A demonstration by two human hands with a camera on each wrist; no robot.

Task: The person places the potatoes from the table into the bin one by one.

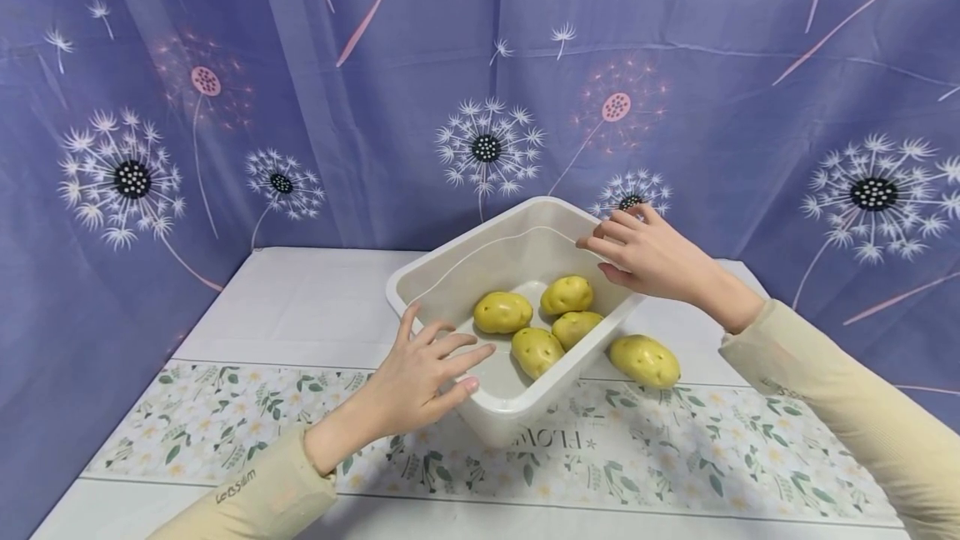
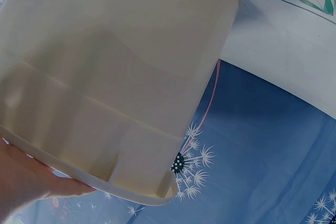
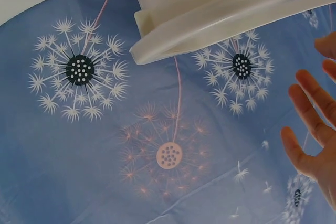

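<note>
A white plastic bin [image 1: 501,403] stands at an angle on the table. Several yellow potatoes [image 1: 502,312] lie on its floor, and one more potato [image 1: 645,361] rests on the table beside its right side. My left hand [image 1: 423,373] lies over the bin's near left rim with its fingers spread, holding nothing; the left wrist view shows it against the rim [image 2: 131,195]. Above the far right rim hovers my right hand [image 1: 641,252], its fingers loosely bent. In the right wrist view, that hand [image 3: 320,124] appears apart from the bin's rim [image 3: 210,24].
A white table cover with a floral band [image 1: 247,419] and printed lettering runs under the bin. Behind and on both sides hangs a blue-purple curtain [image 1: 390,107] with dandelion prints, close to the bin's far edge.
</note>
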